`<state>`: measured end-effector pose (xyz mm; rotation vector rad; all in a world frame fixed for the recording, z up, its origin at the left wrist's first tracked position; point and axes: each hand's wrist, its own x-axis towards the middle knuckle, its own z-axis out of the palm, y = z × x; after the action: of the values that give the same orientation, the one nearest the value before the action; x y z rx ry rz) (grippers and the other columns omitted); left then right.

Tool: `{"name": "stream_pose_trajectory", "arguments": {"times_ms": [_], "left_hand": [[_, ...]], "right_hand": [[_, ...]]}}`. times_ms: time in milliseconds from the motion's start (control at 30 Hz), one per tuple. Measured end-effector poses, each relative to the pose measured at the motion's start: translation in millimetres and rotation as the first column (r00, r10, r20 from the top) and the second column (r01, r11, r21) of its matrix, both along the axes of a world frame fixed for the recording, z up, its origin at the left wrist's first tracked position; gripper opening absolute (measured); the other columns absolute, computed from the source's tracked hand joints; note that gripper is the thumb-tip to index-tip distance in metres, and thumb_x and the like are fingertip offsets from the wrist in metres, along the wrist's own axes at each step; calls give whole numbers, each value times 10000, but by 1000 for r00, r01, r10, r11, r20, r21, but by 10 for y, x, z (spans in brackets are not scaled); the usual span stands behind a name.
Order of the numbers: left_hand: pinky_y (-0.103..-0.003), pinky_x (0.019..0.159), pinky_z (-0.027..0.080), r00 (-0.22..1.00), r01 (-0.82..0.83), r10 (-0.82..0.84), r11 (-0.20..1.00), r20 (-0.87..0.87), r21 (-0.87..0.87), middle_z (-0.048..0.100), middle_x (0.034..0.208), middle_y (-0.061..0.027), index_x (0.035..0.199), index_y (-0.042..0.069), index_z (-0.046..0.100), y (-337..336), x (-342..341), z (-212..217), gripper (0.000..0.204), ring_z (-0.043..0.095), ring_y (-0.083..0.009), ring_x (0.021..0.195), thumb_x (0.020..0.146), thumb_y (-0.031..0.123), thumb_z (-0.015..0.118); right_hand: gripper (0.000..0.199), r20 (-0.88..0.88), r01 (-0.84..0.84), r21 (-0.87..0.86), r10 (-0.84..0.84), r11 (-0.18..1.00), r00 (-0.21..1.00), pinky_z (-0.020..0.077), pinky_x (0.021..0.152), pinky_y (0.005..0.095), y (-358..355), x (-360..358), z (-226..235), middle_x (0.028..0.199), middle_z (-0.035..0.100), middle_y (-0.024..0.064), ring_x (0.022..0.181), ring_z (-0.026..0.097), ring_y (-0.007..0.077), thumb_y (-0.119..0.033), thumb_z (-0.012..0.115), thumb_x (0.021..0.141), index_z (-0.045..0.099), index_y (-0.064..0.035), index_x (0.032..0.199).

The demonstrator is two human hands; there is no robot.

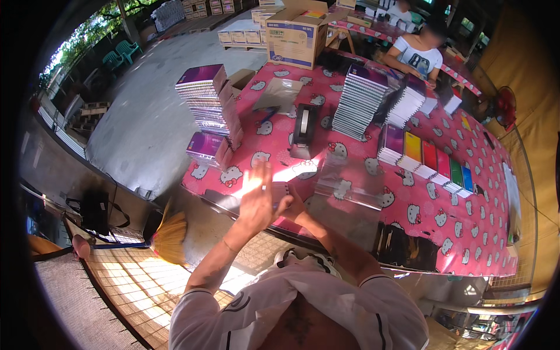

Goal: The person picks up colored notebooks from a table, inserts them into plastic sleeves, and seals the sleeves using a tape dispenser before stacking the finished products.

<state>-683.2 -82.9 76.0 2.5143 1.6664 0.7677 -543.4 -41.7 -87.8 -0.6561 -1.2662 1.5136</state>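
A small spiral-bound notebook bundle [281, 191] is at the near edge of the table, between my hands. My left hand [256, 201] lies along its left side, fingers stretched out and washed out by sunlight. On the right, my right hand [293, 205] grips the bundle, its fingers partly hidden. A clear plastic sheet [350, 181] lies right of my hands. Beyond them stands a black tape dispenser [303, 131]. Purple-covered notebooks form a tall stack [205, 102] and a shorter stack [207, 149] at the left edge.
More notebook stacks [359, 102] stand at the back, with a multicoloured row [424, 157] on the right. A cardboard box [296, 36] sits at the table's far end. Across the table sits another person [415, 55]. A broom [169, 236] stands at lower left.
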Motion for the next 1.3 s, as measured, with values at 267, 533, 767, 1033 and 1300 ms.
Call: {"name": "stream_pose_trajectory", "arguments": {"times_ms": [267,533,767,1033,1300], "left_hand": [[-506,1133,326,950,86,-136,979,-281,-184,408,1427,-296,1419,-26,355,306,-83,-349,1089,415,-428,1340,651,599,809],[-386,778,558,825,98,167,899,540,-428,687,997,-183,1115,-35,529,264,348,-243,722,693,-278,880,751,511,831],[-322,741,581,497,412,614,455,613,-789,708,960,-165,1117,-79,609,547,1696,-736,655,713,-240,777,780,432,842],[-446,841,536,934,-16,262,707,241,-707,726,952,-224,1035,-1,719,681,2201,-985,863,712,-356,941,715,796,639],[-453,863,532,851,-134,422,750,313,-647,713,1020,-241,1059,-23,700,733,1989,-1299,844,693,-376,992,793,771,598]], "right_hand": [[815,125,64,254,-98,965,987,491,968,339,71,22,-12,1267,568,106,1160,567,180,3,840,724,392,-56,1403],[859,462,297,439,-497,848,735,338,1134,426,-281,1523,804,1455,440,190,1362,424,355,-262,826,766,395,-104,1492],[1084,953,144,301,-302,943,-14,114,1181,625,-707,3189,211,1607,279,89,1513,174,314,-626,795,656,337,-182,1532],[1029,950,144,311,-308,939,-41,166,1177,574,-631,3186,124,1605,282,115,1505,189,331,-604,779,683,367,-164,1517],[423,367,442,-492,-282,750,886,518,830,320,-583,2922,214,1073,661,49,937,641,158,-315,571,989,585,-53,1321]]}}
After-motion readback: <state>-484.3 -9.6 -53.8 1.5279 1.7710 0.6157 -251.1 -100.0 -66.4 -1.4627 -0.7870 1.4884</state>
